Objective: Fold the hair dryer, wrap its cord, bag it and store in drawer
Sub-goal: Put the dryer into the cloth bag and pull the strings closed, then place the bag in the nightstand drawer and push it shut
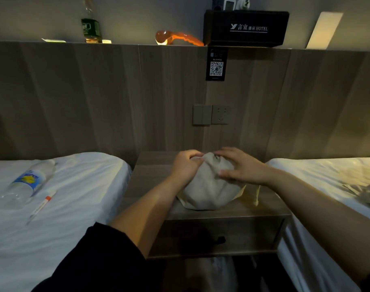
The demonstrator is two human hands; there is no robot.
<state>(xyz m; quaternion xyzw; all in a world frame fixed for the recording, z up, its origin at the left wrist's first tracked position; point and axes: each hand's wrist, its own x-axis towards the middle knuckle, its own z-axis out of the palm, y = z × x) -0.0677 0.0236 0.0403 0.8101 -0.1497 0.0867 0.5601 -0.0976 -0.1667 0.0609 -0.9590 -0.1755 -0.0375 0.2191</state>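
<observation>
Beds: the left bed (74, 186) and the right bed (327, 175) flank your work spot; a water bottle (30, 180) lies on the left one, well apart from the job.
Table: the bedside table (150, 178) stands between the beds and carries the task's thing.
Drawer: the drawer (243, 237) sits under the table top, closed, with its dark handle (219, 239) facing you.
Bag: the pale cloth bag (207, 190) rests bulging on the table top, its gathered mouth pointing away from you and a drawstring (256, 194) trailing at its right side.
Hair dryer: hidden; from the bulge you can judge that it is already inside the bag with its cord.
Left hand: your left hand (185, 167) has its fingers curled into the cloth at the bag's mouth, gripping it.
Right hand: your right hand (241, 167) lies over the bag's top with fingers spread, pressing and not clasping.
Step in hand: closing the bag, by my reading; folding and wrapping look done, storing is not.
Next move: cinch the mouth, then free one hand for the handle, since you must pull the drawer out before the bag can go in.
</observation>
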